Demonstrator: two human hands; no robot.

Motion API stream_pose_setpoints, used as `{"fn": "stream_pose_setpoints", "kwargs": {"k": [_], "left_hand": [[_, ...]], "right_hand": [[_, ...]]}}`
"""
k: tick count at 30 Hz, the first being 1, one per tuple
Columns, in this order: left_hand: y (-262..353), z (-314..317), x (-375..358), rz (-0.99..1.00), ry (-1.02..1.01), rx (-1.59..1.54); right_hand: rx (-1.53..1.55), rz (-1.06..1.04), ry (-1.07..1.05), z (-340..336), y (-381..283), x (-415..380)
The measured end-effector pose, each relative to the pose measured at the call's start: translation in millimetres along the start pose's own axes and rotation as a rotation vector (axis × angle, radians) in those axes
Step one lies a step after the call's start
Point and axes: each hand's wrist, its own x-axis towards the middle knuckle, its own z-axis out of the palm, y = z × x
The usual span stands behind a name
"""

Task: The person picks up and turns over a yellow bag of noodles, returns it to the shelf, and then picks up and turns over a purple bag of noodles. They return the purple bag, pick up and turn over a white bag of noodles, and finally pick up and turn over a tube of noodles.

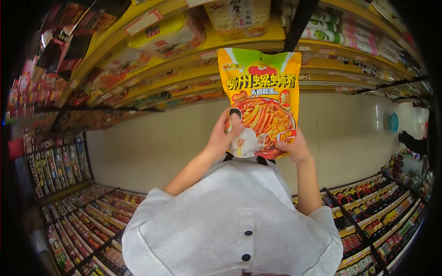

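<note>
- Head view: the person holds a yellow noodle packet (pixel 261 99) up in front of the chest with both hands, clear of every shelf.
- The left hand (pixel 223 135) is closed on the packet's lower left corner, thumb pressed flat on the printed front, the other fingers behind it.
- The right hand (pixel 294 148) pinches the lower right corner, thumb on the front edge; the packet rises upright above both sets of fingers.
- Judged from this, the packet is already picked up and is being looked over; it has not been set down anywhere.
- The fingers behind the packet are hidden, so how far they wrap cannot be told.
- The yellow shelves (pixel 193 50) beyond the fingertips are blurred and bent by the lens; their goods are hard to read.
- The bottle racks (pixel 373 202) below the right hand are small and cut off at the rim.
</note>
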Motion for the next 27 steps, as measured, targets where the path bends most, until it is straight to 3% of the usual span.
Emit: {"fn": "stream_pose_setpoints", "kwargs": {"k": [5, 11, 15, 17, 18, 20, 22, 24, 25, 26, 27], "left_hand": [[-1, -12, -3, -0.135, -0.092, -0.227], [27, -14, -14, -0.062, -0.169, -0.438], [16, -61, -43, -0.038, -0.185, -0.494], [13, -65, -46, 0.109, -0.038, -0.125], [15, -64, -47, 0.121, -0.045, -0.13], [25, -61, -52, 0.546, 0.128, 0.714], [30, -52, -56, 0.504, 0.035, 0.734], [22, -43, -53, 0.484, -0.038, 0.574], [16, -46, -47, 0.508, -0.062, 0.534], [11, -47, -42, 0.516, -0.054, 0.532], [10, -46, -39, 0.469, -0.151, 0.117]], "right_hand": [[-0.07, 0.074, 0.065, 2, -6, 1], [0.051, 0.015, 0.041, 27, -2, 0], [0.009, 0.017, 0.062, 72, 23, -8], [-0.008, -0.045, 0.08, 88, 20, -6], [-0.019, -0.056, 0.078, 92, 18, -4], [-0.258, -0.122, 0.226, 103, 13, -1], [-0.297, -0.212, 0.256, 126, 7, -1], [-0.559, -0.214, 0.3, 142, 6, -3], [-0.737, -0.334, 0.286, 148, 11, -3], [-0.743, -0.34, 0.276, 159, 12, -5], [-1.036, -0.42, 0.253, 175, 7, -9]]}}
